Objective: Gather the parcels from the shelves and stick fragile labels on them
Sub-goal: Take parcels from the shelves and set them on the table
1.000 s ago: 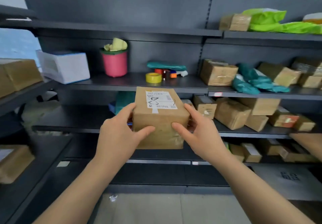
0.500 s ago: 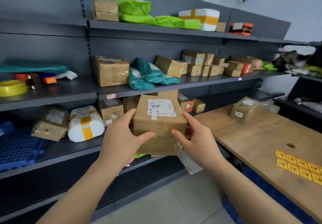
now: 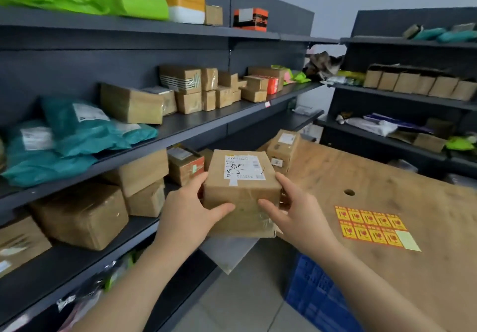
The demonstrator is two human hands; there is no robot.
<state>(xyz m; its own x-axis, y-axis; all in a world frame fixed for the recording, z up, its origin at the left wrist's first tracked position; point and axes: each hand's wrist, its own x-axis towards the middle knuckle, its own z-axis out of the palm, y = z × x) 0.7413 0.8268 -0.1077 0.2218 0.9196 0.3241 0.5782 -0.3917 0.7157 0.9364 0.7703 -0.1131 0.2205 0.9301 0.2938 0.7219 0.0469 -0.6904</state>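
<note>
1. The brown cardboard parcel (image 3: 241, 197) is held in the air between the shelves on the left and the wooden counter (image 3: 387, 177) on the right
2. The left hand (image 3: 188, 218) and right hand (image 3: 296, 218) grip its opposite sides, with the thumbs across the near face
3. It looks stiff and fairly light; the glossy tape may be slippery, so the side walls seem the safest hold
4. Its white shipping label (image 3: 244, 167) carries print and a black scribble, too small to read
5. A red-and-yellow sticker sheet (image 3: 371, 224) lies on the counter to the right; its wording is illegible
</note>
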